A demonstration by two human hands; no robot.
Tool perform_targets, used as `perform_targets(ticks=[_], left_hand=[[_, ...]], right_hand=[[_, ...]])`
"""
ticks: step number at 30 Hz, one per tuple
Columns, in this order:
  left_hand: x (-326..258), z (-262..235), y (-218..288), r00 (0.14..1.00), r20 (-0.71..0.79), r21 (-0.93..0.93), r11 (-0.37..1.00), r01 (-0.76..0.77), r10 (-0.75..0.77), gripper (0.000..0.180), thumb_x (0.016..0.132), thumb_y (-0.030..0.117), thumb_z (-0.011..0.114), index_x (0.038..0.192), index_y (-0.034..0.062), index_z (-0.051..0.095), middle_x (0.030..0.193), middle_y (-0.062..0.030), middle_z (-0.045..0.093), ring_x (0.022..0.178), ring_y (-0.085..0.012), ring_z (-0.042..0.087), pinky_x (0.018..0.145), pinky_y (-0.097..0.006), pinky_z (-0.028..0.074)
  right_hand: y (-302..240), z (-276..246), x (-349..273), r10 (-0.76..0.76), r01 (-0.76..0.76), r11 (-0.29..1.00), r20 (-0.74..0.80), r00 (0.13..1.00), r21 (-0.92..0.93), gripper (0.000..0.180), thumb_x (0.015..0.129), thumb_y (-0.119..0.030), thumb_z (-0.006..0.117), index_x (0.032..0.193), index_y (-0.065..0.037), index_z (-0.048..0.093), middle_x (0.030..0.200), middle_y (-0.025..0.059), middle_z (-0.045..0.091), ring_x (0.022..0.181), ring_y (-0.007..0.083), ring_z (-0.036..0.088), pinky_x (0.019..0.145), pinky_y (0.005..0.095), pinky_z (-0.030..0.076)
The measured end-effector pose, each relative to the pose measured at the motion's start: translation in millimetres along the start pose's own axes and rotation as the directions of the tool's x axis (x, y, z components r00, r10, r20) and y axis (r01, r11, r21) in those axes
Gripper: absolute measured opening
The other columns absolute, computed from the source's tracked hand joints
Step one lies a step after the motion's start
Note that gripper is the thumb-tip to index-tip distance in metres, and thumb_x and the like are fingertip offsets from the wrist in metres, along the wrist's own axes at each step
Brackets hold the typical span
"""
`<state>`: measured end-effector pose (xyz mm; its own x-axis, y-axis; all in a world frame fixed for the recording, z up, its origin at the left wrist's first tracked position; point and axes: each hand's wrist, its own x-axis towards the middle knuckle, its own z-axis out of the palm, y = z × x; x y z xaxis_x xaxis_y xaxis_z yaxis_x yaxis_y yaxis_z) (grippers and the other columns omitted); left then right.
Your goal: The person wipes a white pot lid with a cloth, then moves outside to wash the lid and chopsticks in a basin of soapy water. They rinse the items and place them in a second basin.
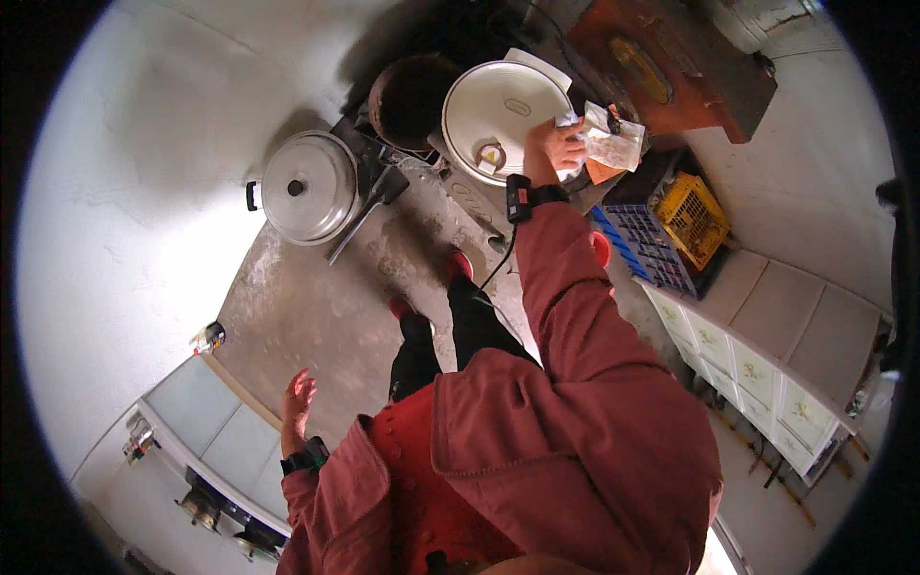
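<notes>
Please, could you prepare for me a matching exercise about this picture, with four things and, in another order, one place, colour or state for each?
Things:
1. Right hand
2. Left hand
3. Lidded metal pot
4. Plastic basket

Descriptions:
A. Yellow
B. At the right edge of the round white appliance
C. Silver
D. Touching nothing visible

Pairs: 1-B; 2-D; 3-C; 4-A

free room over the floor (297,316) left of the legs (474,326), obstacles beyond: lidded pot (316,199), shovel (387,185), white cover (508,96)
</notes>
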<state>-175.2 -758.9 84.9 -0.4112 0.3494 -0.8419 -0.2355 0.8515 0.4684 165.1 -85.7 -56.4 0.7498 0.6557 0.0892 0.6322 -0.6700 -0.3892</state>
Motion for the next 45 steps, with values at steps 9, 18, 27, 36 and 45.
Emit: perform_targets(ticks=[9, 18, 27, 36, 45], left_hand=[[78, -38, 53, 0.993, 0.045, 0.128, 0.987, 0.102, -0.108, 0.038, 0.099, 0.013, 0.055, 0.137, 0.0121, 0.051, 0.106, -0.0014, 0.064, 0.093, -0.0115, 0.06, 0.074, -0.023, 0.045], [149, -69, 127, 0.995, 0.098, 0.207, 0.978, -0.022, 0.001, 0.035, 0.099, 0.012, 0.054, 0.135, 0.013, 0.054, 0.108, -0.0022, 0.066, 0.094, -0.0117, 0.06, 0.079, -0.025, 0.047], [162, -78, 131, 0.984, 0.178, 0.252, 0.967, -0.036, -0.01, 0.036, 0.099, 0.01, 0.053, 0.135, 0.0109, 0.054, 0.108, -0.0025, 0.066, 0.093, -0.0117, 0.061, 0.078, -0.024, 0.046], [157, -75, 99, 0.985, 0.172, 0.142, 0.99, 0.005, -0.029, 0.036, 0.098, 0.017, 0.056, 0.134, 0.0111, 0.055, 0.104, -0.0036, 0.067, 0.092, -0.0119, 0.061, 0.077, -0.024, 0.047], [171, -61, 66, 0.977, 0.214, 0.134, 0.99, -0.042, 0.012, 0.034, 0.099, 0.017, 0.055, 0.132, 0.0089, 0.056, 0.103, -0.0028, 0.067, 0.089, -0.0127, 0.061, 0.082, -0.026, 0.049]], right_hand=[[-51, 8, 50, -0.445, 0.438, 0.895, 0.265, 0.855, 0.088, 0.063, 0.088, -0.053, 0.049, 0.138, -0.015, 0.051, 0.137, 0.0159, 0.048, 0.134, 0.0321, 0.036, 0.113, 0.0532, 0.019], [-72, 17, 66, -0.164, 0.178, 0.983, 0.235, 0.958, -0.04, 0.039, 0.089, -0.031, 0.057, 0.121, -0.011, 0.062, 0.123, 0.0147, 0.062, 0.12, 0.0293, 0.055, 0.105, 0.0412, 0.035], [-51, 18, -1, -0.557, 0.554, 0.831, 0.071, 0.828, 0.058, 0.057, 0.086, -0.034, 0.06, 0.138, -0.011, 0.052, 0.151, 0.0147, 0.036, 0.139, 0.0334, 0.031, 0.114, 0.0492, 0.022], [-96, 53, 23, -0.7, 0.691, 0.711, 0.222, 0.679, 0.13, 0.06, 0.094, -0.046, 0.045, 0.141, -0.009, 0.048, 0.157, 0.0075, 0.03, 0.146, 0.0245, 0.021, 0.118, 0.0484, 0.011], [-120, 35, 31, -0.889, 0.871, 0.36, 0.407, 0.211, 0.335, 0.042, 0.087, -0.038, 0.056, 0.111, -0.005, 0.066, 0.121, 0.0159, 0.062, 0.118, 0.0336, 0.053, 0.107, 0.047, 0.03]])
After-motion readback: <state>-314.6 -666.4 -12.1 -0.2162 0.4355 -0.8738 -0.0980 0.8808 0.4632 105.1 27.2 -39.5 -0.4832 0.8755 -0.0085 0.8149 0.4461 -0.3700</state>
